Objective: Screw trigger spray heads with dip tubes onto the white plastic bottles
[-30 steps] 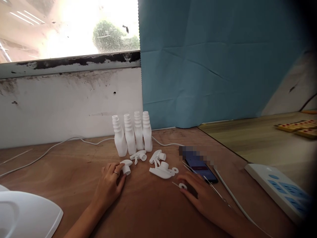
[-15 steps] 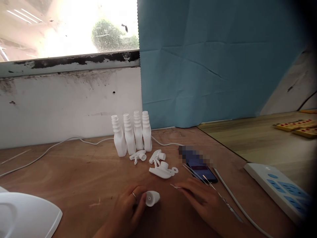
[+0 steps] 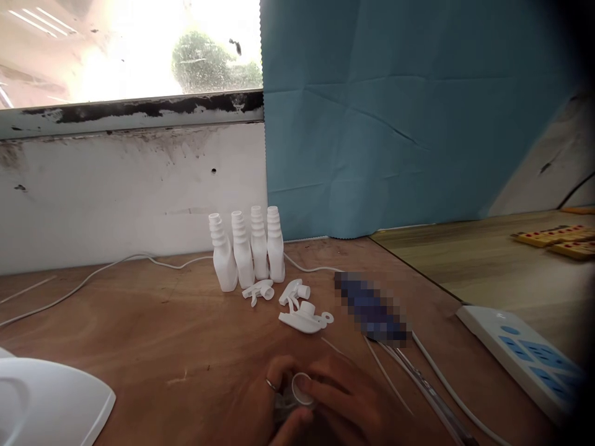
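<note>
My left hand (image 3: 260,406), with a ring on one finger, is closed round a white spray head (image 3: 284,406) near the bottom edge. Against it, my right hand (image 3: 351,399) presses a thin white ring (image 3: 303,389) with its fingertips at the opening of the spray head. Thin clear tubes (image 3: 425,387) lie beside and under my right hand. Several white spray triggers (image 3: 304,319) rest on the brown table just beyond my hands, with a small ring at the right end of the nearest one. Behind them stand several white bottles (image 3: 224,263) without caps.
A pixelated dark phone (image 3: 372,306) lies right of the triggers. Farther right is a white power strip (image 3: 534,353) with blue sockets. A white plastic object (image 3: 51,396) is at the lower left. A white cable (image 3: 106,266) runs along the wall.
My right hand has moved left and come up against my left hand, bringing the thin ring to the spray head. The tubes beside it have shifted.
</note>
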A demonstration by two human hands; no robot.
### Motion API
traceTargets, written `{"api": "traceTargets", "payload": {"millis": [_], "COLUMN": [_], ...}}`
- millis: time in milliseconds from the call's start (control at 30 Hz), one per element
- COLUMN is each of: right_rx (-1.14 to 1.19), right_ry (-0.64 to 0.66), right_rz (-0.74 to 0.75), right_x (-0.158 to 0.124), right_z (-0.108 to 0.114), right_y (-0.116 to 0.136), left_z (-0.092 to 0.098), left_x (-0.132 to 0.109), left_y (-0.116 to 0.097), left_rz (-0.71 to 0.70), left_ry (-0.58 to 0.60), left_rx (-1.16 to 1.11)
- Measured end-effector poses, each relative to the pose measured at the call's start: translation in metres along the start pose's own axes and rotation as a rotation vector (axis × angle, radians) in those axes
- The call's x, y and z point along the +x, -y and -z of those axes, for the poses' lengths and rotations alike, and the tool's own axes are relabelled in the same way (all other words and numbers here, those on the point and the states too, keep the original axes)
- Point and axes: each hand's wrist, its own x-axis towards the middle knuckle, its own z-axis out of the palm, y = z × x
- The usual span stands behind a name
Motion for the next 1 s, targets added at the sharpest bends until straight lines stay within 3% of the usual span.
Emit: {"api": "traceTargets", "payload": {"millis": [133,400,600,800,1000], "right_rx": [-0.005,-0.032,-0.055,-0.061,-0.147], "right_ry": [-0.017,-0.042,0.051,-0.071,-0.07], "right_rz": [-0.001,0.036,-0.038,-0.019,-0.033], "right_x": [-0.003,-0.005,-0.003,-0.002,-0.001], "right_z": [-0.005,-0.008,-0.006,-0.005,-0.02], "right_y": [-0.004,-0.009,-0.004,0.0,-0.005], "left_z": [-0.006,-0.004,-0.004,-0.006,-0.004], "left_x": [-0.002,0.003,0.002,0.004,0.006], "left_y": [0.009,0.006,0.011,0.014,0.011], "left_rz": [-0.195,-0.32,-0.353,-0.405,-0.449], "left_ry": [0.008,0.004,0.001,-0.021,-0.062], "left_rx": [0.137,0.25,0.297,0.337,0.356]}}
